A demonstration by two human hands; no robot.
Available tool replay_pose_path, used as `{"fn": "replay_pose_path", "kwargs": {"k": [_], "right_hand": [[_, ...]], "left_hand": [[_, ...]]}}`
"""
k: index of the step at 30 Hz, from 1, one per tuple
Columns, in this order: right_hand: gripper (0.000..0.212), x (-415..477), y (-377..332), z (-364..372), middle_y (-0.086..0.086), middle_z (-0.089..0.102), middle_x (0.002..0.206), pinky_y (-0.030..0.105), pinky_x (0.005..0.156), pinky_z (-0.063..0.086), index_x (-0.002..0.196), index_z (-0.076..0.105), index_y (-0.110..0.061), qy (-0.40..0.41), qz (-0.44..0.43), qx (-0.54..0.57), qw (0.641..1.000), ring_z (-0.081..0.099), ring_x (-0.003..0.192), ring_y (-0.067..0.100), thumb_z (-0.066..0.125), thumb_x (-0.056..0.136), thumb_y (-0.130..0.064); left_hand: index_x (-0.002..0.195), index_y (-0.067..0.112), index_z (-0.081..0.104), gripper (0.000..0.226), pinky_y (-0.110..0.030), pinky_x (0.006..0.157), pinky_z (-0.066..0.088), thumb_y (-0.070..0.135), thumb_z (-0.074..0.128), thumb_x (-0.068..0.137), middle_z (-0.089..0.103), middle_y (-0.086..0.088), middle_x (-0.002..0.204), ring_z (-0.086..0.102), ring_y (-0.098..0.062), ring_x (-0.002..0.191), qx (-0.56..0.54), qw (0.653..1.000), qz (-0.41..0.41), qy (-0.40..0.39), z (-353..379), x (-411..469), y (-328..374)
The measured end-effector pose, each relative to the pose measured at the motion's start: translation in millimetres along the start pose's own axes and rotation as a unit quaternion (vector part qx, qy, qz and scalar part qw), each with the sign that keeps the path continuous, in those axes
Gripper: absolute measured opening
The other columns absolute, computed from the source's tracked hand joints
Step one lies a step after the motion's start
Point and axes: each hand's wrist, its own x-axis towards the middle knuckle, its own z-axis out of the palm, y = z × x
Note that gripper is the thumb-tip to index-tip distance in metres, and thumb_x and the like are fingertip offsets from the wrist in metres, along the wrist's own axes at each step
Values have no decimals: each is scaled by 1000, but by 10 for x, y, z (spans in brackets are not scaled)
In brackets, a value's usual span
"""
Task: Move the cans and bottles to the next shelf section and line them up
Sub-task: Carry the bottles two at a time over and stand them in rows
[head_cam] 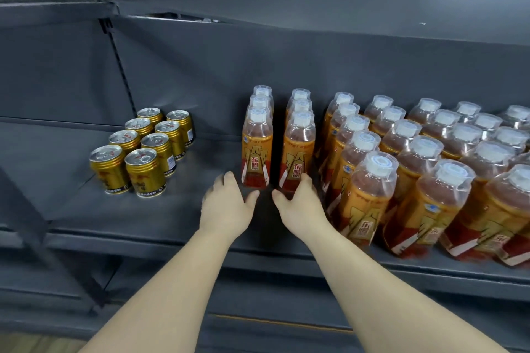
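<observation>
Left hand (226, 206) open beside front bottle (256, 152), right hand (298, 203) open, fingertips (305, 180) touching neighbouring bottle (298, 155)

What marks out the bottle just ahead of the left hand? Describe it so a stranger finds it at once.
On the grey shelf, two short rows of orange-labelled bottles stand apart between the gold cans at left and the packed block of bottles at right. The bottle is the front one of the left row, beyond the left hand; that row is three deep, its neighbour four.

Eight gold cans (144, 172), two rows of four. Right of the cans, bottles (256, 157): over twenty, more cut off at the frame edge.
</observation>
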Motion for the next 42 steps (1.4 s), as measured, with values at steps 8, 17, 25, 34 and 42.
{"fn": "replay_pose_path", "kwargs": {"k": [8,17,25,34,42], "right_hand": [[67,-717,219,-455,3,29,162,39,119,30,158,22,-17,-77,-77,-106,988,29,148,23,51,102,-39],[61,-1383,524,-828,4,18,166,40,124,14,158,21,-21,-126,-141,-219,957,11,153,24,41,105,-43],[61,-1637,646,-1113,7,21,165,48,124,14,157,23,-21,-79,-136,-316,936,15,152,28,36,105,-48],[61,-1846,814,-1622,7,23,164,46,124,15,157,23,-20,-14,-59,-378,924,16,151,29,33,105,-49],[62,-2263,1313,-2280,9,18,165,47,123,11,158,21,-20,49,79,-396,914,12,153,29,32,105,-49]], "left_hand": [[152,16,31,66,-51,119,28,52,47,99,33,-11,160,35,-32,144,67,994,80,-13,40,-813,186],[156,19,24,68,-47,123,16,56,38,101,20,-8,165,21,-30,150,156,982,97,-41,-34,-1646,314],[158,20,21,68,-48,124,14,57,35,102,21,-6,165,17,-29,152,196,966,155,-71,-52,-1877,493],[156,18,24,68,-47,123,18,57,36,102,30,-5,161,25,-27,148,180,938,282,-87,215,-1843,878],[147,18,36,59,-46,119,24,55,39,101,39,-6,152,33,-28,141,147,891,412,-125,730,-2083,1562]]}}
